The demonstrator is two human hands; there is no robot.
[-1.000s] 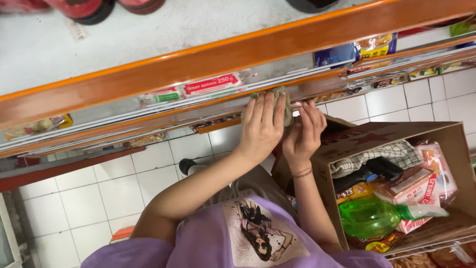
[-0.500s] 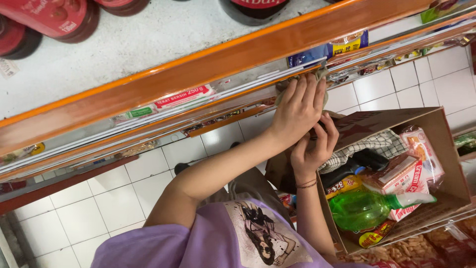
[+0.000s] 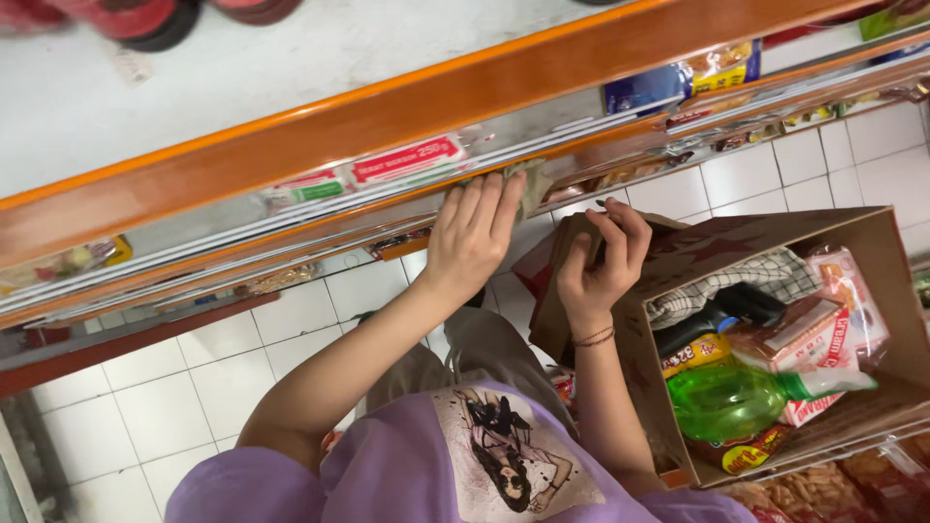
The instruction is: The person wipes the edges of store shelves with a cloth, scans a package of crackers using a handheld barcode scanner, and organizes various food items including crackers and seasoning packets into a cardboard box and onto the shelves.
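Note:
My left hand (image 3: 473, 235) presses a small grey-green cloth (image 3: 531, 184) flat against the orange front edge of a shop shelf (image 3: 407, 107), just right of a red price label (image 3: 407, 160). My right hand (image 3: 599, 254), with a thin bracelet on its wrist, curls its fingers over the flap of an open cardboard box (image 3: 678, 254) beside me. In the box lie a green plastic bottle (image 3: 731, 399), a checked cloth (image 3: 717, 286) and several snack packets (image 3: 809, 334).
Lower orange shelves (image 3: 126, 334) run across the left, with packets on them. Blue and yellow packets (image 3: 688, 77) sit on the shelf at the upper right. Red round containers (image 3: 145, 17) stand on the white shelf top. The floor is white tile (image 3: 145, 416).
My left hand slid right along the shelf edge with the cloth, then back left toward the red label. My right hand stayed on the box flap.

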